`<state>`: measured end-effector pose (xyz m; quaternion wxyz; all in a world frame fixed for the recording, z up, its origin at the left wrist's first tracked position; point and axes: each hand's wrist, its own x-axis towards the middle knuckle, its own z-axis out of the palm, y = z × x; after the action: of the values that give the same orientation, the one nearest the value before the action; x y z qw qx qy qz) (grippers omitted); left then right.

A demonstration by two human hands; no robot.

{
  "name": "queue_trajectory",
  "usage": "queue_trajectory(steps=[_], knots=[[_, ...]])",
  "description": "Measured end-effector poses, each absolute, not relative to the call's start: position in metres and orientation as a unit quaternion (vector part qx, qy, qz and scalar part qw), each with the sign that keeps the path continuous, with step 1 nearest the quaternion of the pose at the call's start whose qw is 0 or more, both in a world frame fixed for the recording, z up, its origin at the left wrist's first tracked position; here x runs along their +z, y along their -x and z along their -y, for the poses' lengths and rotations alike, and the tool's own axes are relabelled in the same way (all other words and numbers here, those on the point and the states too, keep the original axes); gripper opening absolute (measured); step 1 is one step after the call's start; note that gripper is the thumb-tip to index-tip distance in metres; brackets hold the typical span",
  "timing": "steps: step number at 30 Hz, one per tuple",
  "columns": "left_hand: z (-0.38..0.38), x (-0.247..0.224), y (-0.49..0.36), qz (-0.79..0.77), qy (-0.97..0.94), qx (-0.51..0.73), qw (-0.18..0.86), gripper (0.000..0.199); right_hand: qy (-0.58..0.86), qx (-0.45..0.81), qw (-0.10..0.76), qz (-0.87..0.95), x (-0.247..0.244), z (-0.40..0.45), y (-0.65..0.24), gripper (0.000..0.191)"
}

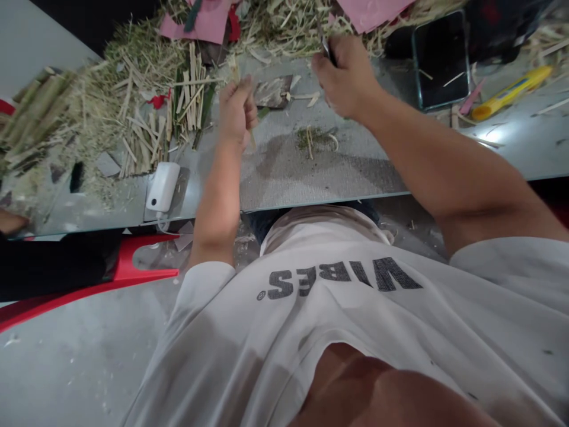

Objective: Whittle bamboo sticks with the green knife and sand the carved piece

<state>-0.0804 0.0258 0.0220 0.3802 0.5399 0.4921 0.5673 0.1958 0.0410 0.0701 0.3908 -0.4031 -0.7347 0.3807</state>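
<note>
My left hand (237,110) is closed around a thin pale plant strip (235,68), whose ends stick out above and below the fist. To the right, my right hand (344,77) grips a knife (326,47) with a dark handle and a narrow blade pointing away from me. Between the hands lies a dark, worn flat piece (273,92) with pale slivers beside it. Nearer to me is a small heap of green scraps (309,139). Cut pale sticks (191,89) lie in a bundle just left of my left hand.
A mound of shavings (146,53) covers the table's far left. Thicker stalks (38,115) lie beyond it. A white device (162,187) sits near the front edge. On the right are a phone (441,59) and a yellow cutter (511,93). Another person's hand (12,222) shows at far left.
</note>
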Motion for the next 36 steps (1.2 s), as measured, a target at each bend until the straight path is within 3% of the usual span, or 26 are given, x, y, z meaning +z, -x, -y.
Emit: queue_trajectory(steps=[3, 8, 12, 17, 20, 25, 30, 33, 36], knots=[[-0.026, 0.022, 0.08, -0.514, -0.522, 0.557, 0.392, 0.095, 0.416, 0.266, 0.325, 0.807, 0.076, -0.04, -0.203, 0.051], [-0.024, 0.016, 0.084, -0.51, -0.455, 0.567, 0.46, 0.073, 0.416, 0.178, 0.191, 0.871, 0.074, -0.041, -0.211, 0.034], [-0.023, 0.005, 0.082, -0.537, -0.479, 0.551, 0.423, 0.054, 0.432, 0.147, 0.153, 0.877, 0.077, -0.041, -0.212, 0.026], [-0.015, -0.007, 0.059, -0.495, -0.574, 0.503, 0.415, 0.049, 0.454, 0.103, 0.115, 0.877, 0.092, -0.029, -0.211, 0.024], [-0.006, -0.009, 0.045, -0.476, -0.597, 0.514, 0.391, 0.049, 0.458, 0.107, 0.145, 0.871, 0.094, -0.028, -0.212, 0.025], [0.004, -0.002, 0.044, -0.524, -0.649, 0.484, 0.263, 0.047, 0.426, 0.101, 0.202, 0.876, 0.071, -0.044, -0.214, 0.027], [0.015, 0.015, 0.046, -0.579, -0.678, 0.431, 0.142, 0.032, 0.308, 0.102, 0.312, 0.893, 0.048, -0.05, -0.213, 0.06], [0.033, 0.033, 0.041, -0.583, -0.699, 0.396, 0.124, 0.027, 0.256, 0.087, 0.385, 0.883, 0.052, -0.047, -0.224, 0.048], [0.063, 0.054, 0.035, -0.54, -0.759, 0.33, 0.154, 0.023, 0.312, 0.073, 0.421, 0.849, 0.057, -0.054, -0.24, 0.043]])
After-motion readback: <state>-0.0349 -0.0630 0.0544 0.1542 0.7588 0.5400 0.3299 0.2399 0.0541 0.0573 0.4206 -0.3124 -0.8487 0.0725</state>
